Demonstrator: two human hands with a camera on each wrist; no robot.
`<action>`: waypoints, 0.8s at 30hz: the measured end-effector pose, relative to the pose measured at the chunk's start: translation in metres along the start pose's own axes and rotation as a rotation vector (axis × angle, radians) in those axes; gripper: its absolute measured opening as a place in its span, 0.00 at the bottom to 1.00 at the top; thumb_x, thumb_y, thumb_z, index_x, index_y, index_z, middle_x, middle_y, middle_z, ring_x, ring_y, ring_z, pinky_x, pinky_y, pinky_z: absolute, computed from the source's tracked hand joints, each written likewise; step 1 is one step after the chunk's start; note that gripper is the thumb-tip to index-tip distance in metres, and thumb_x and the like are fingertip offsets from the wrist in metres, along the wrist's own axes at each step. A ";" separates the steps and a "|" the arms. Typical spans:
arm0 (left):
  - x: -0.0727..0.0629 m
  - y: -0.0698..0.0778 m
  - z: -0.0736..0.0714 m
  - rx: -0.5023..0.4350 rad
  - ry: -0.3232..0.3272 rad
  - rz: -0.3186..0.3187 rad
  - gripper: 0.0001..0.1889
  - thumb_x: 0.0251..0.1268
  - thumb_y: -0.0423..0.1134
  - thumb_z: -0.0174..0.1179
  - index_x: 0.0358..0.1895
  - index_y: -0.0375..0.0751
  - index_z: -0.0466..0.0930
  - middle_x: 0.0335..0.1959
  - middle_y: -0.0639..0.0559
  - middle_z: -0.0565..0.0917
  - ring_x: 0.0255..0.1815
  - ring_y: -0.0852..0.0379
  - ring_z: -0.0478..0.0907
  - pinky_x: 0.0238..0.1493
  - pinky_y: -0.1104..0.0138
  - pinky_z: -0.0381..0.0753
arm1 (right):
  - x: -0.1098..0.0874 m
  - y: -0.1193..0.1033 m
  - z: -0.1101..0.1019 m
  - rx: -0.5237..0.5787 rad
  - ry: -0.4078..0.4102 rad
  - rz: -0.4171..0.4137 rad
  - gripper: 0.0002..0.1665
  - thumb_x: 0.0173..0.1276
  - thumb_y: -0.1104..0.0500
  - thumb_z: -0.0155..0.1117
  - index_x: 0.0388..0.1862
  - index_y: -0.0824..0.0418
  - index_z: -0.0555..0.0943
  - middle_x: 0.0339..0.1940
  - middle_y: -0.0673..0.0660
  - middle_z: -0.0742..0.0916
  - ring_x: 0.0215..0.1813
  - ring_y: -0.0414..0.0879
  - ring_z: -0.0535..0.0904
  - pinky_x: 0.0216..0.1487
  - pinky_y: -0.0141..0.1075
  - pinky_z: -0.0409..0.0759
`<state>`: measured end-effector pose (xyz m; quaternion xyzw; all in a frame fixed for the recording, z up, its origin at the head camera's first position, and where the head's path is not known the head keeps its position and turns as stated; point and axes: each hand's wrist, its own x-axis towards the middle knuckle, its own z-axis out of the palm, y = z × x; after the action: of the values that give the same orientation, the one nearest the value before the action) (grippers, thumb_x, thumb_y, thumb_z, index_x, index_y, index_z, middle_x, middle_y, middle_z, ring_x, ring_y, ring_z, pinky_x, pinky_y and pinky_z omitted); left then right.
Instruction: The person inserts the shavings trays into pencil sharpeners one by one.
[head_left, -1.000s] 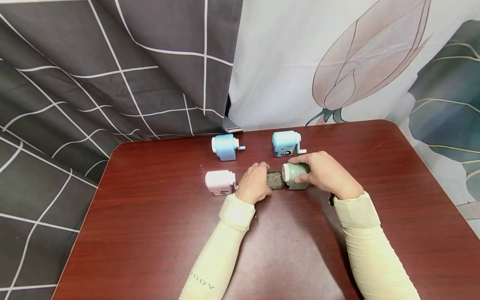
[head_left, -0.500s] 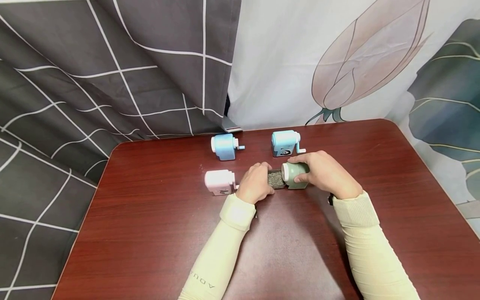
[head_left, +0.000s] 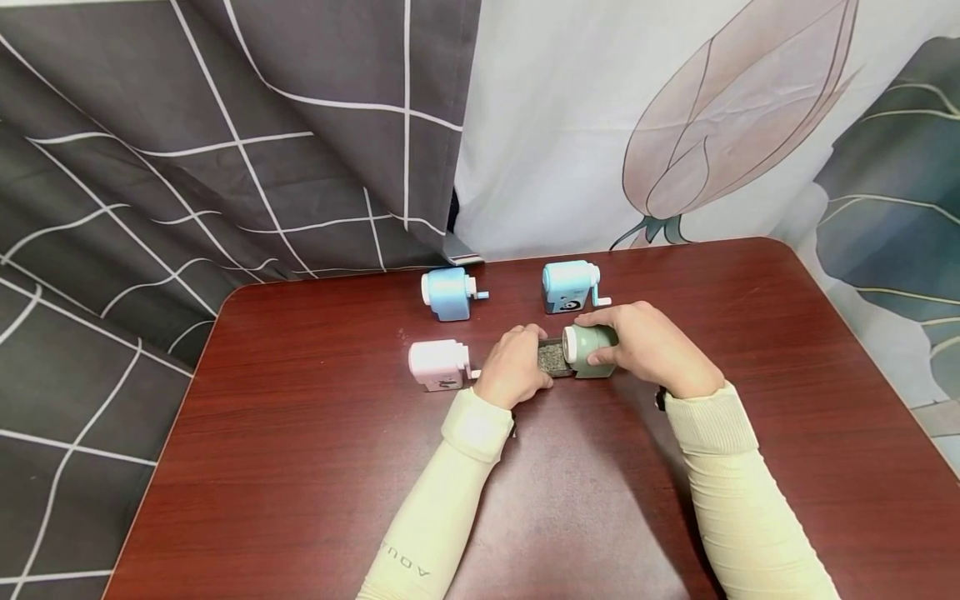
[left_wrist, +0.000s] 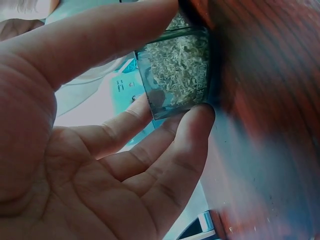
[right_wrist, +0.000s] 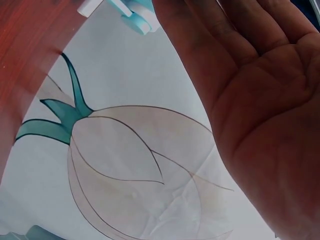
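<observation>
My left hand (head_left: 515, 367) pinches a clear shavings drawer (left_wrist: 175, 70) between thumb and fingers, with pale pencil shavings (head_left: 553, 359) inside. The drawer's right end meets a green crank pencil sharpener (head_left: 592, 350) with a white round front, and seems to be partly in it. Around that sharpener's body my right hand (head_left: 651, 346) is gripping, thumb in front and fingers behind. In the right wrist view only the right palm and finger bases (right_wrist: 265, 90) show; the sharpener is out of that view. The green sharpener's crank is hidden by the right hand.
A pink crank sharpener (head_left: 438, 365) stands just left of my left hand. Behind stand a blue sharpener (head_left: 452, 296) and a light-blue one with a panda picture (head_left: 567, 287). Curtains (head_left: 547, 167) hang along the back edge of the red-brown table (head_left: 300, 467).
My left hand has edged slightly right with the drawer, toward the green sharpener. The right hand keeps its grip, almost still.
</observation>
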<state>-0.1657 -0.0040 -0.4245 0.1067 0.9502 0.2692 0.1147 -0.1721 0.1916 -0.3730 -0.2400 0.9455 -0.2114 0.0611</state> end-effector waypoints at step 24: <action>0.003 0.003 0.007 -0.009 0.009 0.046 0.36 0.48 0.40 0.81 0.63 0.40 0.77 0.56 0.46 0.81 0.54 0.50 0.81 0.57 0.60 0.78 | -0.001 -0.001 -0.001 0.010 0.000 -0.018 0.29 0.53 0.64 0.80 0.56 0.61 0.86 0.47 0.59 0.89 0.48 0.56 0.84 0.50 0.51 0.79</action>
<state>-0.1661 0.0030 -0.4289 0.1269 0.9468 0.2766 0.1045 -0.1712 0.1917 -0.3721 -0.2484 0.9422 -0.2167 0.0606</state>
